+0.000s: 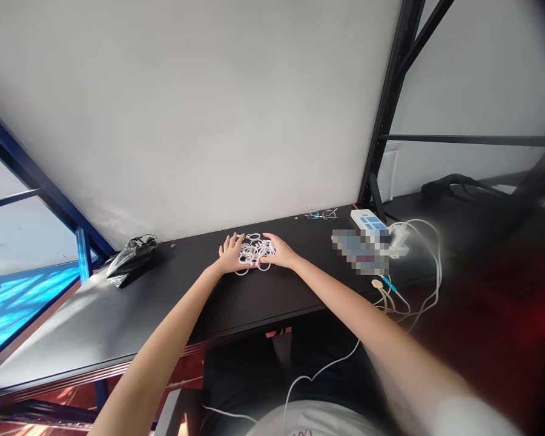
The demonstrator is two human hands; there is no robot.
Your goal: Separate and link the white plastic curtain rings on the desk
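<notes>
Snugly | white rings (pixel 265 247) | heaped between hands (pixel 229 257) (pixel 283 253) | black table (pixel 258 297)

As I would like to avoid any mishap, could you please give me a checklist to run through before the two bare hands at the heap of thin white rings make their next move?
1. Bare left hand beside the heap of thin white rings: ok, at its left side, fingers spread.
2. Bare right hand beside the heap: ok, at its right side, thumb and fingers apart.
3. Rings all tidily bunched: not ok, some stick out at the near and far edges.
4. Number of rings: cannot tell, they overlap.
5. Thin-framed round-lensed glasses clear of the hands: ok, they lie apart, near the wall.
6. Crumpled black plastic bag clear: ok, well left of the heap.
</notes>
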